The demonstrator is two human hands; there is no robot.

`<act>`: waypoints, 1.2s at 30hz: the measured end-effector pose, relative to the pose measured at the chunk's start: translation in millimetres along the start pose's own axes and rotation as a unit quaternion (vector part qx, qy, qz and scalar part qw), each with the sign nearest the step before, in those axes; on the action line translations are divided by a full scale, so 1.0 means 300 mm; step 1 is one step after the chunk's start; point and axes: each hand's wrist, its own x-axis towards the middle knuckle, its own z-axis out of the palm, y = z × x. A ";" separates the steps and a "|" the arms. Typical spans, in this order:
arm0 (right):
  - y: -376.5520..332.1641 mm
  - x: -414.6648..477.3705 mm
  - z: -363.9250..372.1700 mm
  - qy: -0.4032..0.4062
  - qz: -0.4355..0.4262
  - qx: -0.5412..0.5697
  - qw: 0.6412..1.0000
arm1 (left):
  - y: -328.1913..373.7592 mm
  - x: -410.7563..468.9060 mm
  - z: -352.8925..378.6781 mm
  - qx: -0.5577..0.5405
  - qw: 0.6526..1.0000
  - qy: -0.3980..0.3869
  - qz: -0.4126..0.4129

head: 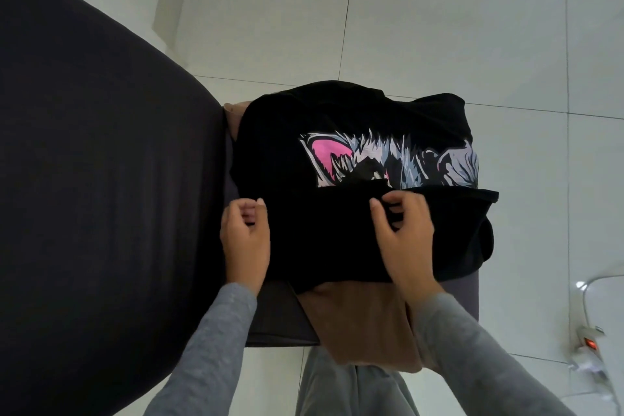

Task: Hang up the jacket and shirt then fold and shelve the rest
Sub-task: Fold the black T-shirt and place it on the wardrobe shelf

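Presently, L to R: large dark-grey fabric-covered furniture (84, 179), far L. Left hand (244, 233), grey sleeve, fingers curled, pinching L edge of black cotton T-shirt w/ pink-and-white animal print (320, 118). T-shirt lies partly folded, near hem turned up over lower part of print, atop tan folded garment (358, 324) on dark-grey padded stool (280, 317). Right hand (403, 233), grey sleeve, pinches turned-up hem nr centre. White power strip w/ red lit switch (589, 344) on pale tiled floor (439, 27), far R.
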 end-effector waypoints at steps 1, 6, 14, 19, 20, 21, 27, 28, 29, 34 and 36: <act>-0.005 0.026 -0.002 0.003 0.077 0.016 0.997 | 0.010 0.020 0.010 0.007 0.999 -0.008 -0.046; -0.022 0.116 -0.002 -0.046 0.214 0.060 0.974 | 0.023 0.088 0.021 -0.038 0.984 -0.053 -0.165; 0.009 0.121 0.016 -0.103 0.245 0.109 0.958 | 0.031 0.097 0.009 -0.097 0.986 -0.032 -0.134; 0.013 0.109 0.019 -0.013 0.197 0.122 0.973 | 0.022 0.105 0.029 -0.153 0.979 0.006 -0.134; 0.010 0.108 0.018 -0.007 0.185 0.116 0.976 | 0.019 0.104 0.035 -0.156 0.978 0.011 -0.137; 0.007 0.107 0.017 -0.005 0.175 0.105 0.979 | 0.019 0.102 0.040 -0.160 0.977 0.017 -0.142; 0.004 0.107 0.005 -0.022 0.041 -0.051 0.998 | 0.029 0.091 0.030 -0.008 0.996 0.063 0.068; 0.006 0.108 0.004 -0.035 0.023 -0.078 0.996 | 0.025 0.088 0.031 0.051 0.988 0.039 0.143; 0.012 0.110 0.001 -0.047 0.013 -0.104 0.993 | 0.022 0.085 0.033 0.106 0.973 0.007 0.207; 0.073 0.130 -0.067 -0.037 0.025 -0.218 0.975 | 0.019 0.090 0.057 0.295 0.888 -0.117 0.333; 0.103 0.146 -0.109 -0.038 0.033 -0.251 0.967 | 0.029 0.097 0.070 0.333 0.869 -0.157 0.331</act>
